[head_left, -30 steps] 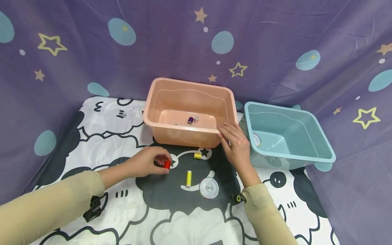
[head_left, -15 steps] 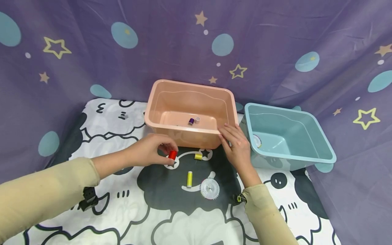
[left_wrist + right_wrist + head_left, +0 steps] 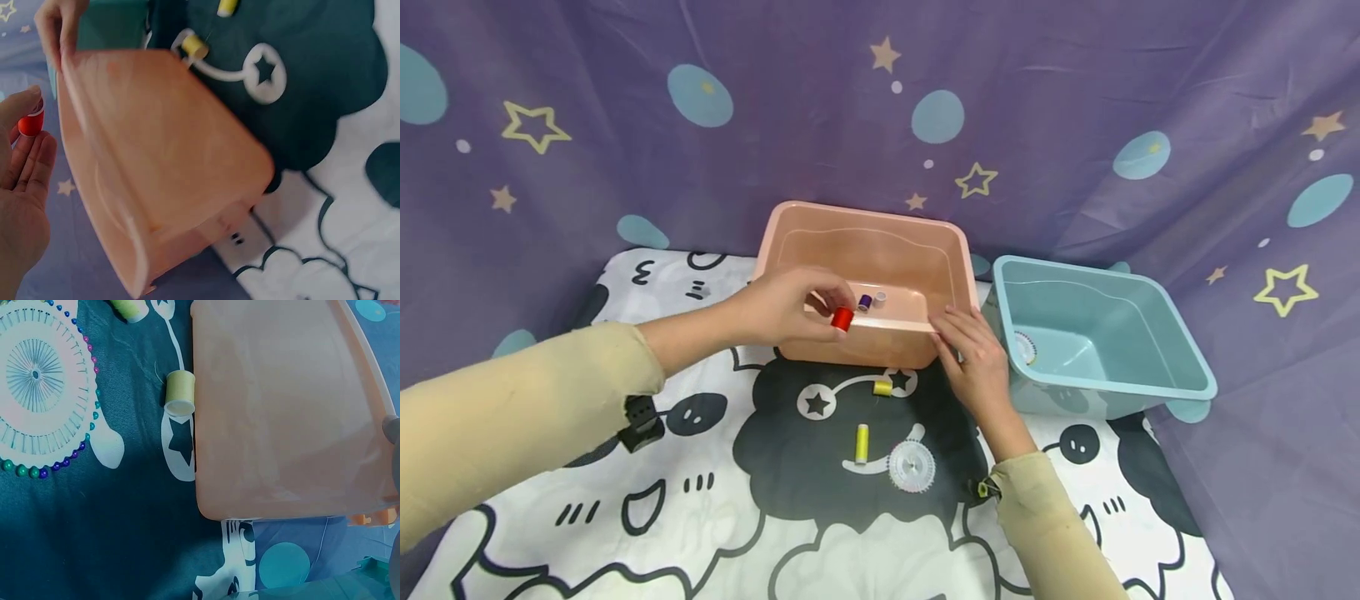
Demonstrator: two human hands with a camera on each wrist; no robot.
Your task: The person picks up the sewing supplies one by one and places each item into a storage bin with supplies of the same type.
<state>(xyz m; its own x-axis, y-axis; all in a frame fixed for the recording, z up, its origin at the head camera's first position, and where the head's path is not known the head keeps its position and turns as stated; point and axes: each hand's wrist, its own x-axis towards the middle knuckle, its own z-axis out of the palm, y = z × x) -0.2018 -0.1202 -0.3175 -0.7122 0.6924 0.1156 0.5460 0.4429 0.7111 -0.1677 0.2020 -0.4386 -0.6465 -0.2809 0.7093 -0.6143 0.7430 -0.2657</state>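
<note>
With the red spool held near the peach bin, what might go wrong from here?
The left hand pinches the red spool; a slip might drop it outside the peach bin.
Released inside, it could knock into the purple spool or white spool.
The short yellow spool lies beside the bin's front wall; nudging the bin might roll it.

Purple backdrop point(image 3: 820, 50) behind and at both sides, softly creased. Printed on it: tan stars point(image 3: 885, 55), yellow star outlines point(image 3: 1285, 289), light-blue ovals point(image 3: 700, 95), small white dots point(image 3: 897, 87). Below, white cloth point(image 3: 820, 554) with black cartoon outlines, simple faces, dark patches point(image 3: 790, 475), white discs point(image 3: 816, 403) bearing dark stars. Light soft, fairly even in head view.
</note>
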